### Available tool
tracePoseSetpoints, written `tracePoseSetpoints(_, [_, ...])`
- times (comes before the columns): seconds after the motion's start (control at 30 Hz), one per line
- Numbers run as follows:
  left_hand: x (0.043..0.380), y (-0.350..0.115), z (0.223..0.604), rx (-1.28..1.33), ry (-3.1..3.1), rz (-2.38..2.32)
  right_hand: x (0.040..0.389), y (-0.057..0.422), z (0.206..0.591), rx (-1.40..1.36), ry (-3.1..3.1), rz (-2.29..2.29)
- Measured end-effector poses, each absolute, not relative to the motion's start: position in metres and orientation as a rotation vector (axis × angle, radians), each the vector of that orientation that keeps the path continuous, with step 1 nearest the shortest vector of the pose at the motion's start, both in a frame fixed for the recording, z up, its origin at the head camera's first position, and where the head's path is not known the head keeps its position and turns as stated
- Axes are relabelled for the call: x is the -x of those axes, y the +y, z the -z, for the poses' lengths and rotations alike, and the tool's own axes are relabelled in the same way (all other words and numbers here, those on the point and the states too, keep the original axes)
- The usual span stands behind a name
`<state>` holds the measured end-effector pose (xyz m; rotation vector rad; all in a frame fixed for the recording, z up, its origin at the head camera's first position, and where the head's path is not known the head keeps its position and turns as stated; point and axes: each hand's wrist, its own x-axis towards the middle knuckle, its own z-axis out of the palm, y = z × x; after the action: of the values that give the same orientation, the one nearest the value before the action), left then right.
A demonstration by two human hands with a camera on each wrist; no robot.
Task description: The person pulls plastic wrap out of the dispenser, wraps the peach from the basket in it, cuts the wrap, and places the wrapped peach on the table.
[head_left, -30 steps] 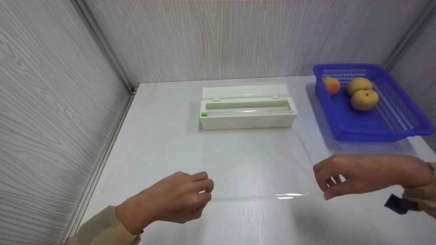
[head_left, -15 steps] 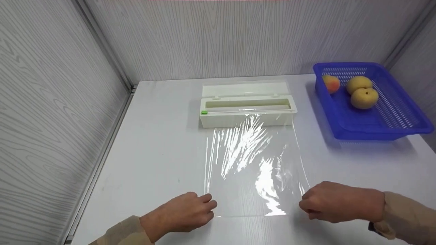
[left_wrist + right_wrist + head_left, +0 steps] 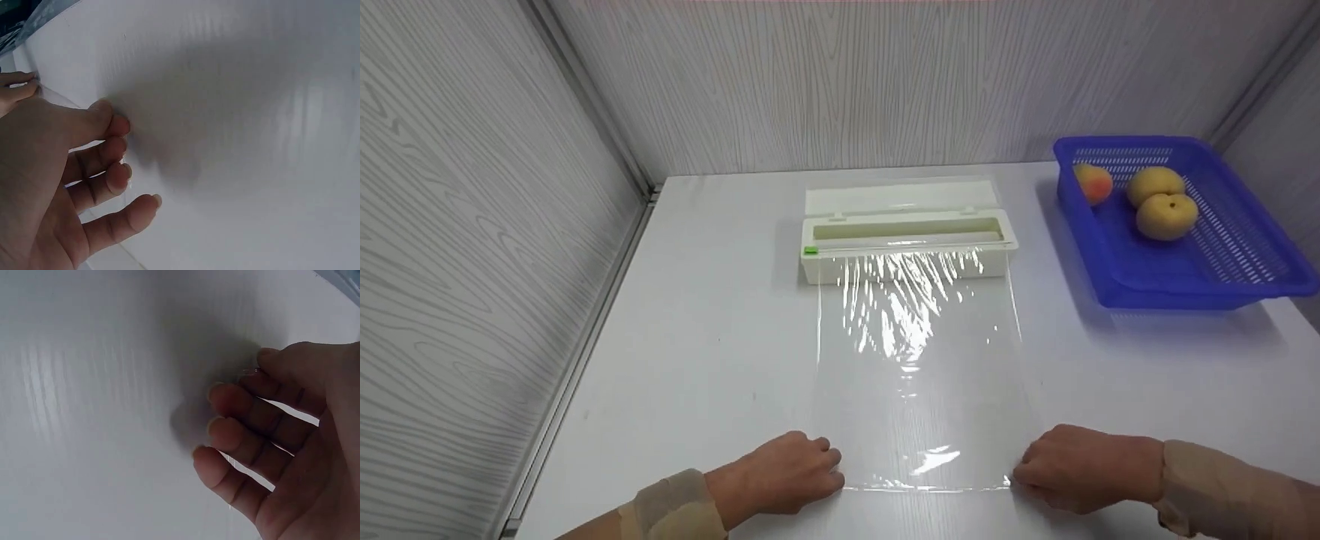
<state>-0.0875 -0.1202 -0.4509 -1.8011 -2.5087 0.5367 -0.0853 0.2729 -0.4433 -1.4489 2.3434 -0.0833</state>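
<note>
A sheet of clear plastic wrap (image 3: 919, 390) stretches from a white dispenser box (image 3: 904, 266) toward the front of the table, with bright creases near the box. My left hand (image 3: 785, 474) pinches its front left corner; in the left wrist view the thumb of that hand (image 3: 73, 152) meets the index fingertip while the other fingers curl loosely. My right hand (image 3: 1080, 469) pinches the front right corner. A bit of film shows at the thumb of this hand (image 3: 281, 422) in the right wrist view. The sheet's front edge runs nearly straight between both hands, low over the table.
The box's lid (image 3: 900, 196) is folded back, and a green slider (image 3: 810, 250) sits at the left end of its front rail. At the right stands a blue basket (image 3: 1177, 289) with several yellow peaches (image 3: 1166, 217). Wood-grain panels (image 3: 840, 82) close off the back and sides.
Both hands have come down and closer to the table's front, drawing the film out further. The right hand also moved in leftward. The film now lies flatter; box and basket stay put.
</note>
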Motion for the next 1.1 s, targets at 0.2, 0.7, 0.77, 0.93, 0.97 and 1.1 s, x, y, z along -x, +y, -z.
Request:
tracePoseSetpoints(0.2, [0.093, -0.116, 0.448, 1.797, -2.696, -0.384, 0.088, 0.274, 0.447, 1.396, 2.307, 0.168])
tracePoseSetpoints(0.7, [0.092, -0.112, 0.444, 1.761, -3.176, -0.208, 0.084, 0.277, 0.445, 1.267, 2.271, 0.106])
tracePoseSetpoints(0.77, [0.092, -0.111, 0.443, 1.723, -3.241, -0.206, 0.084, 0.278, 0.444, 1.217, 2.255, 0.105])
tracePoseSetpoints(0.93, [0.094, -0.108, 0.439, 1.649, -3.373, -0.202, 0.082, 0.283, 0.441, 1.186, 2.257, 0.156])
tracePoseSetpoints(0.97, [0.095, -0.108, 0.438, 1.643, -3.395, -0.185, 0.082, 0.284, 0.44, 1.204, 2.268, 0.169])
tracePoseSetpoints(1.1, [0.1, -0.107, 0.432, 1.677, -3.401, -0.108, 0.08, 0.289, 0.436, 1.276, 2.32, 0.221])
